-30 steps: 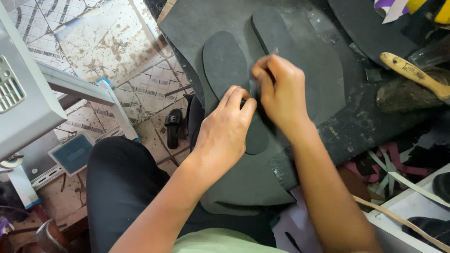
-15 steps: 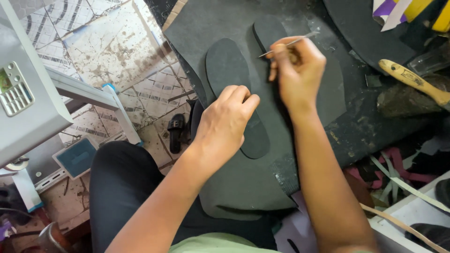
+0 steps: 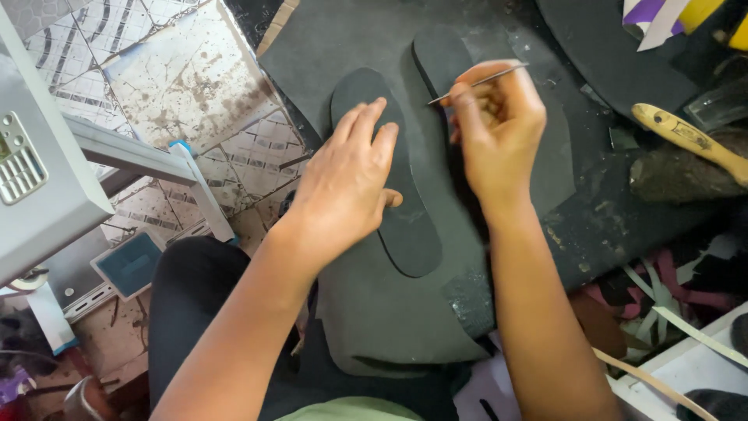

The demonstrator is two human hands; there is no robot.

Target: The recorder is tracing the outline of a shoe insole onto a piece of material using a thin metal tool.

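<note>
Pinned a sole flat, with a scriber held ready beside it.

Pressed the left hand palm down, fingers loose and spread, gripping nothing, on the dark sole, which lay lengthwise on the grey sheet draped over the lap; probably done to stop the sole sliding. Pinched a thin metal scriber in the closed fingers of the right hand, just beside the sole's upper right edge, tip pointed left toward that edge; could not tell whether the tip touched the sheet. Beyond the right hand, partly hidden by it, a second sole shape on the same sheet. Well apart to the right, a wooden-handled brush; to the left, tiled floor and a grey machine.
</note>
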